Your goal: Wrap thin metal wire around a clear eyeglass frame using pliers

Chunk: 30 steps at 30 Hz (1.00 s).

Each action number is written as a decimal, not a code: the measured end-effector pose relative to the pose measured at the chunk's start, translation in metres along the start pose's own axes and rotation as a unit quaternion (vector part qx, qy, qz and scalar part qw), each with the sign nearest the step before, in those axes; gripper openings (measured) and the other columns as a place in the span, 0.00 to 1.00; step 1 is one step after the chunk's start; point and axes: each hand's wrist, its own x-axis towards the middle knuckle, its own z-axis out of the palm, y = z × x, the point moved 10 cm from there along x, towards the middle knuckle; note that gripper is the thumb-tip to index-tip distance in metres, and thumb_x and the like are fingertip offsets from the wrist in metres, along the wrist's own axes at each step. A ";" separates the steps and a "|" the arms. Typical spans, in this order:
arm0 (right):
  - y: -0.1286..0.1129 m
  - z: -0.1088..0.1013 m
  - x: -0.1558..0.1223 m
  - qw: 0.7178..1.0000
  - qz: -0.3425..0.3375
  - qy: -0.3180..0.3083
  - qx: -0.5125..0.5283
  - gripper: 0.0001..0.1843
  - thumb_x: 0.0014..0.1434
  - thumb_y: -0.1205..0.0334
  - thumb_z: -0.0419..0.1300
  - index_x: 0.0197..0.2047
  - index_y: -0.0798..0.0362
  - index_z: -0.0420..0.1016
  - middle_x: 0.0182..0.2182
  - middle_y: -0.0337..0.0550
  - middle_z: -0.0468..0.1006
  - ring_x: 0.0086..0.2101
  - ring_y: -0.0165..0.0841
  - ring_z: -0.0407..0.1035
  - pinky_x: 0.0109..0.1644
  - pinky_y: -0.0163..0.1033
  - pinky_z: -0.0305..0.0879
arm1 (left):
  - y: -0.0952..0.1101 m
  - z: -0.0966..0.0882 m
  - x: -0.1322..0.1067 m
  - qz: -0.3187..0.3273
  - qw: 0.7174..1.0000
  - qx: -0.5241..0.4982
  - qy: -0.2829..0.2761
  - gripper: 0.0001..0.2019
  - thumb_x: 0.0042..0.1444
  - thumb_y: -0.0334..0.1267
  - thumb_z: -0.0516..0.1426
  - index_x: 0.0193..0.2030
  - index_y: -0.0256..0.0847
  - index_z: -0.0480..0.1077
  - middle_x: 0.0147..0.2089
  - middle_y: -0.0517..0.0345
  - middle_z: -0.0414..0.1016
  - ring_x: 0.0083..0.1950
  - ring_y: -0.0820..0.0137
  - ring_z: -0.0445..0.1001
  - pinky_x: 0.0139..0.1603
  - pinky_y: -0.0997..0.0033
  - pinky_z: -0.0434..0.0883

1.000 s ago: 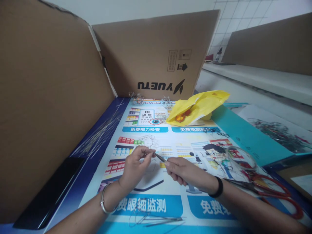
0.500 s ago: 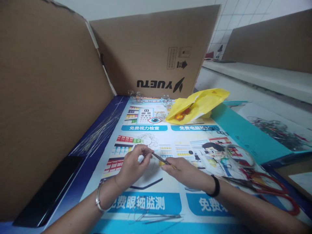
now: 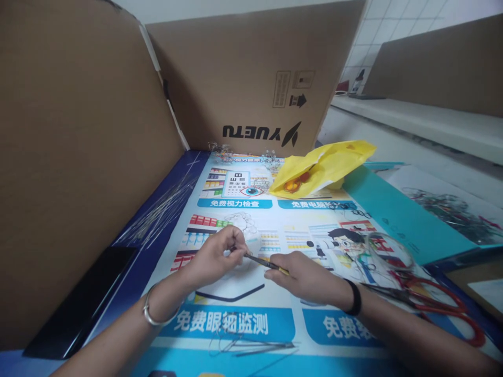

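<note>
My right hand (image 3: 301,272) is closed around slim dark tweezers (image 3: 261,261) with a yellowish rear end. Their tip points left, up against the fingertips of my left hand (image 3: 223,251). Thumb and forefinger of that hand are pinched together; a hint of thin wire shows there, too fine to make out. Below my hands lie thin wire pieces and dark slender rods (image 3: 267,347). A tangle of fine wire (image 3: 241,222) rests just beyond my left hand.
Red-handled scissors (image 3: 436,298) and a clear tape roll (image 3: 389,251) lie at right. Behind stands a yellow bag (image 3: 322,165). Straight wires (image 3: 161,209) lie at left beside a black flat object (image 3: 82,303). Cardboard walls (image 3: 243,78) enclose the printed sheet.
My left hand has shifted slightly and its fingers have curled more. The tweezers now lie flatter, their tip slightly lower. The view has moved a little.
</note>
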 end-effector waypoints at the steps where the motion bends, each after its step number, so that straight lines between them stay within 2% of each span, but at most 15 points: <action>1: 0.001 0.000 0.000 1.000 0.000 -0.005 -0.004 0.19 0.59 0.47 0.47 0.29 0.53 0.65 0.22 0.37 0.68 0.23 0.27 0.59 0.26 0.33 0.44 | -0.003 0.002 0.000 -0.007 1.000 -0.024 -0.010 0.04 0.51 0.30 0.53 0.32 0.40 0.60 0.27 0.62 0.70 0.27 0.77 0.69 0.28 0.76 0.66; 5: 0.001 -0.001 0.001 1.000 -0.003 -0.020 0.014 0.19 0.59 0.46 0.46 0.28 0.53 0.63 0.22 0.37 0.66 0.24 0.27 0.59 0.26 0.33 0.46 | -0.012 0.005 0.001 -0.033 0.995 -0.097 -0.012 0.04 0.51 0.33 0.54 0.32 0.41 0.60 0.28 0.59 0.73 0.27 0.75 0.72 0.28 0.75 0.68; 9: 0.000 -0.002 -0.001 0.993 0.015 -0.031 0.113 0.22 0.60 0.44 0.43 0.27 0.53 0.58 0.22 0.36 0.64 0.24 0.26 0.58 0.26 0.32 0.51 | -0.015 -0.004 0.002 -0.041 0.992 -0.100 0.062 0.07 0.51 0.37 0.56 0.32 0.41 0.59 0.26 0.58 0.74 0.29 0.71 0.76 0.31 0.72 0.71; 13: 0.007 0.007 -0.005 0.966 0.069 -0.055 0.241 0.24 0.58 0.39 0.41 0.28 0.53 0.58 0.22 0.35 0.62 0.21 0.24 0.58 0.23 0.31 0.55 | -0.013 -0.014 -0.002 -0.032 0.988 -0.075 0.135 0.08 0.52 0.38 0.56 0.34 0.40 0.59 0.29 0.58 0.75 0.33 0.70 0.77 0.33 0.73 0.71; 18: 0.006 0.010 -0.004 0.975 0.056 -0.035 0.212 0.25 0.58 0.39 0.41 0.28 0.53 0.59 0.23 0.36 0.64 0.22 0.25 0.61 0.24 0.31 0.55 | -0.006 -0.017 -0.008 -0.009 0.984 -0.011 0.176 0.07 0.53 0.38 0.56 0.33 0.39 0.61 0.29 0.57 0.76 0.34 0.71 0.77 0.34 0.74 0.71; 24: 0.003 0.004 -0.003 0.985 0.054 0.004 0.162 0.24 0.59 0.40 0.42 0.27 0.52 0.59 0.24 0.38 0.67 0.24 0.27 0.61 0.26 0.32 0.55 | -0.005 -0.014 -0.010 -0.010 0.982 0.013 0.186 0.06 0.53 0.38 0.56 0.33 0.39 0.62 0.28 0.57 0.76 0.32 0.70 0.77 0.33 0.73 0.71; 30: 0.010 0.011 -0.001 0.976 0.077 -0.012 0.205 0.24 0.59 0.41 0.42 0.26 0.53 0.59 0.19 0.35 0.64 0.18 0.24 0.59 0.21 0.30 0.54 | -0.015 -0.007 -0.007 -0.035 0.985 -0.077 0.149 0.06 0.52 0.38 0.56 0.34 0.40 0.62 0.30 0.56 0.77 0.34 0.69 0.77 0.35 0.72 0.72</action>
